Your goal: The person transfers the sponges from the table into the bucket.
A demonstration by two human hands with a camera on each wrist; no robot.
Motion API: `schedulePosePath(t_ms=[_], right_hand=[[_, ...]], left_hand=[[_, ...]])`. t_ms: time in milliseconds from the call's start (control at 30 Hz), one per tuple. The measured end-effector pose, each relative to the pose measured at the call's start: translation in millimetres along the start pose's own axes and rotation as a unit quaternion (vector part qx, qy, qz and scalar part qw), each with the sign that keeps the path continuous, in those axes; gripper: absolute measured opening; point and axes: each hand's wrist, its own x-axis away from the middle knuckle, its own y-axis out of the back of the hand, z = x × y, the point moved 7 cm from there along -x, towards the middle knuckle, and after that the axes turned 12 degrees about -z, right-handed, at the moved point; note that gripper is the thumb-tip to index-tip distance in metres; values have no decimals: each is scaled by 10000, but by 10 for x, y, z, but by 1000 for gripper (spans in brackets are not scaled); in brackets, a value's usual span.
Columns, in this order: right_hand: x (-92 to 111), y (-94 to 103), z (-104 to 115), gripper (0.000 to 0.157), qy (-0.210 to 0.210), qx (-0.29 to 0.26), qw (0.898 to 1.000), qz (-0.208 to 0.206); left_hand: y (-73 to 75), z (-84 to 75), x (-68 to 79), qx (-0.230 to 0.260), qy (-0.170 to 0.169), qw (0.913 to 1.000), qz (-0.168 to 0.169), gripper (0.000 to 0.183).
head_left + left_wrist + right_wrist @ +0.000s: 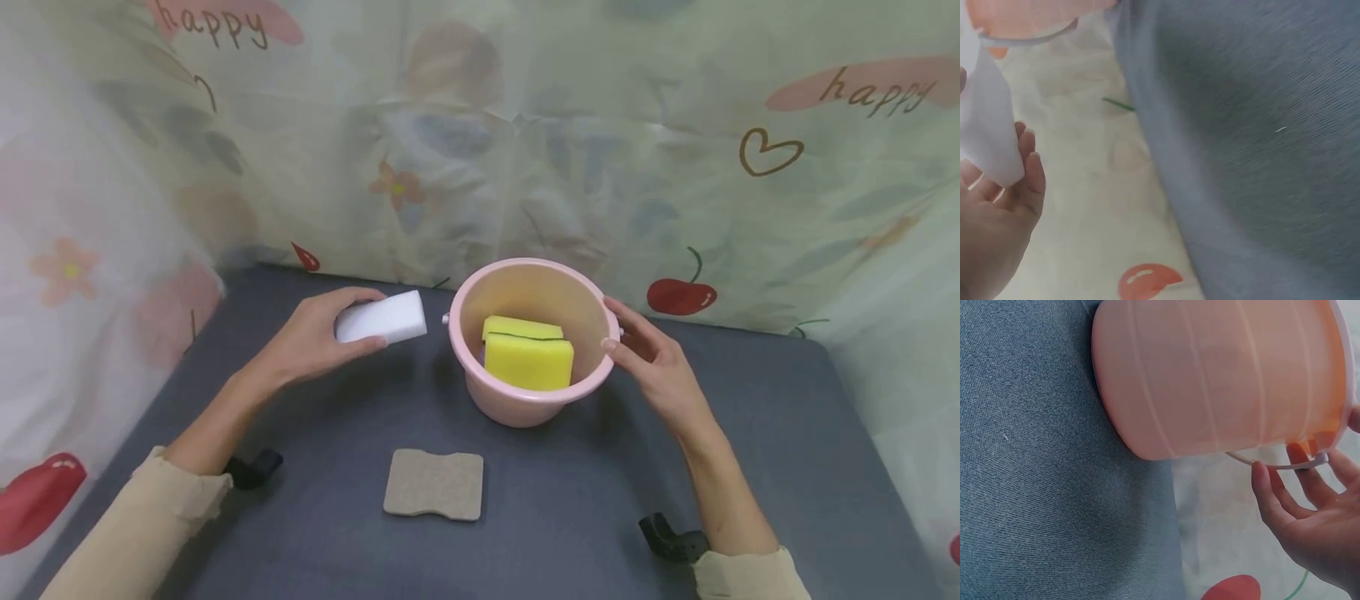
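Note:
My left hand (318, 333) grips a white sponge block (390, 318) between thumb and fingers, held above the table to the left of a pink bucket (517, 408). The same white block shows at the left edge of the left wrist view. My right hand (660, 367) holds the bucket's right rim, thumb on the near side and fingers round the outside. In the right wrist view, fingers lie near the thin handle (1279, 466) and the rim. Inside the bucket stand two yellow sponges (528, 362), one behind the other; their lower parts are hidden.
A flat grey-brown sponge (435, 485) with notched long sides lies on the dark grey table (570, 508), in front of the bucket. Behind the table hangs a printed curtain (517, 183), and more of it closes both sides. Black straps sit at both wrists.

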Motion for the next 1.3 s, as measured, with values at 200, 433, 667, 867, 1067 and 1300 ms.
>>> schedulePosePath(t_ms=[200, 433, 667, 867, 1067, 1300], right_hand=[[-3, 5, 24, 57, 58, 24, 10000, -39], [-2, 9, 32, 57, 41, 41, 10000, -63], [2, 35, 36, 57, 102, -46, 9999, -46], [3, 10, 25, 57, 127, -82, 9999, 2], [4, 0, 16, 58, 108, -31, 9999, 5], [12, 1, 2, 58, 98, -9, 10000, -4]], left_hand=[[159, -93, -147, 158, -262, 9987, -420, 51], [233, -273, -274, 356, -593, 9958, -595, 53], [192, -476, -417, 670, -1015, 9910, -564, 57], [84, -672, -482, 849, -1273, 9877, -315, 57], [-28, -801, -549, 965, -1393, 9855, -55, 62], [-181, -908, -621, 979, -1454, 9844, 145, 64]])
